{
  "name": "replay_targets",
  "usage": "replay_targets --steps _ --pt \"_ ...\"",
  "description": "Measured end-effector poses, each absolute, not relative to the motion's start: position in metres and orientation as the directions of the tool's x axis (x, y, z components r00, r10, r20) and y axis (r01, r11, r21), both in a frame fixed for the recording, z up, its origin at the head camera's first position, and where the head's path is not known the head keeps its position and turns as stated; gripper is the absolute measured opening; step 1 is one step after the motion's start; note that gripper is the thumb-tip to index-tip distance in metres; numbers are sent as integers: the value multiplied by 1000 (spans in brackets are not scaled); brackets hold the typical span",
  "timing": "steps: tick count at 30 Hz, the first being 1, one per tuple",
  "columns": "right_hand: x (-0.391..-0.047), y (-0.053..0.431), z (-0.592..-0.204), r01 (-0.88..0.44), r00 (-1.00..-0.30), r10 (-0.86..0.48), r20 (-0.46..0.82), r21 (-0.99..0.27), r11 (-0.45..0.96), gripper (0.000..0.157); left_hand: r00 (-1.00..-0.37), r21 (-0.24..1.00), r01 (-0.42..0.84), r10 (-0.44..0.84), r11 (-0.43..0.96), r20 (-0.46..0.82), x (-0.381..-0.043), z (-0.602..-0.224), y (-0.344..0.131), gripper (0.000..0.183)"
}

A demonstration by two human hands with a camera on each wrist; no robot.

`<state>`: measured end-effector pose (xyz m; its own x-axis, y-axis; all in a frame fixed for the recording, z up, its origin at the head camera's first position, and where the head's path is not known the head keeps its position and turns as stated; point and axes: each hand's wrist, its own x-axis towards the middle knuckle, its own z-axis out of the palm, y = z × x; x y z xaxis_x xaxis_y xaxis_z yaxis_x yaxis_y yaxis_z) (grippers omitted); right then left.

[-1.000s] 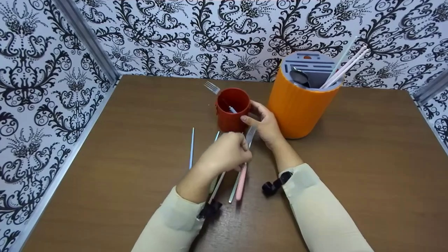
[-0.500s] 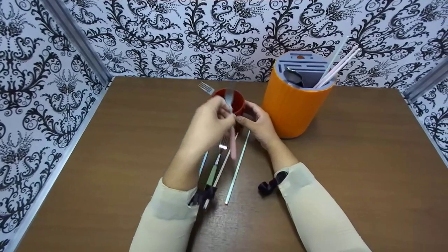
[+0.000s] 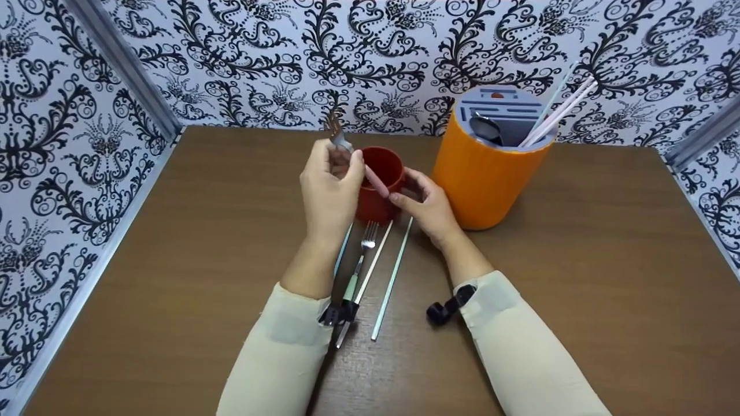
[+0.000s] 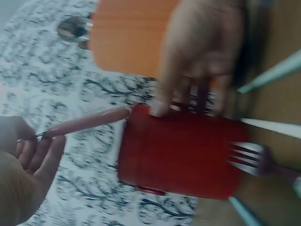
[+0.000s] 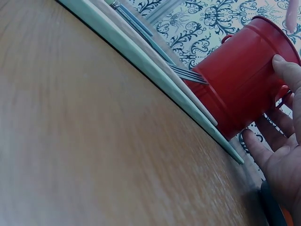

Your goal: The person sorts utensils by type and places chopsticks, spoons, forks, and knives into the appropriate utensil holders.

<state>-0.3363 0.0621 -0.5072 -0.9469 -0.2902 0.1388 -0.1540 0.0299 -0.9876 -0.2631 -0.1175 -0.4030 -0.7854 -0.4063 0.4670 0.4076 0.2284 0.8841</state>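
Note:
My left hand (image 3: 328,185) pinches a pink-handled fork (image 3: 377,181) between thumb and fingers. Its tines point up and away, and the handle end slants down over the mouth of a red cup (image 3: 376,207). My right hand (image 3: 430,208) holds the cup's right side, the thumb near the rim and the fingers going behind it. In the right wrist view, the cup (image 5: 240,75) has small loops on its sides. A green-handled fork (image 3: 368,244) lies in front of the cup, its tines near the base. Several chopsticks (image 3: 393,277) lie beside it, partly under my left wrist.
Right of the cup stands an orange utensil holder (image 3: 483,179) with a grey slotted top. A dark spoon (image 3: 485,128) and several chopsticks (image 3: 563,110) stick out of it. Patterned wall panels (image 3: 260,63) border the wooden table (image 3: 185,231) at the back and sides.
My left hand has lifted the pink-handled fork off the table, brought it up to the cup and turned it, tines now up and away. My right hand stays on the cup.

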Motion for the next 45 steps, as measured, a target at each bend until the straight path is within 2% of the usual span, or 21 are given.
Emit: replay_targets --steps 7,11,23,45 --pt "-335 63 -506 -149 -948 -290 128 -988 51 62 -736 870 491 -512 45 442 -274 -421 -115 13" --pt "-336 63 -506 -155 -945 -297 136 -987 41 62 -725 860 510 -536 3 432 -278 -427 -115 14" --pt "-335 62 -509 -154 -944 -302 134 -987 43 63 -795 936 325 -496 137 349 -280 -446 -117 14" --pt "-336 61 -507 -173 -940 -298 164 -985 5 61 -814 959 227 -507 172 283 -283 -454 -118 10"
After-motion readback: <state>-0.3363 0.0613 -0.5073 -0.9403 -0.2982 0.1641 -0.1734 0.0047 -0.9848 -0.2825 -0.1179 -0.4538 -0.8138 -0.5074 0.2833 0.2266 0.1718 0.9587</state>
